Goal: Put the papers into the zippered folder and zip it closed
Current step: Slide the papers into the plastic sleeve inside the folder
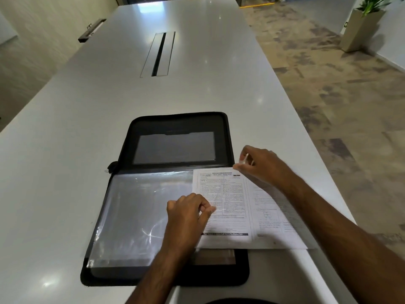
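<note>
Two grips on: left hand point(188, 212) pinches clear sleeve point(140, 207), right hand point(259, 164) pinches papers point(232, 207) corner; sleeve lies left of papers.

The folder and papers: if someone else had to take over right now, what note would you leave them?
Left hand: pinches the edge of the clear plastic sleeve over the papers.
Right hand: pinches the sleeve's far corner at the top of the printed papers.
Black zippered folder: lies open flat on the white table.
Done: folder opened, papers partly slid into the sleeve from the right.
Left: the papers' right part sticks out past the folder's edge. Slide them fully in, fold the folder shut, zip it.
</note>
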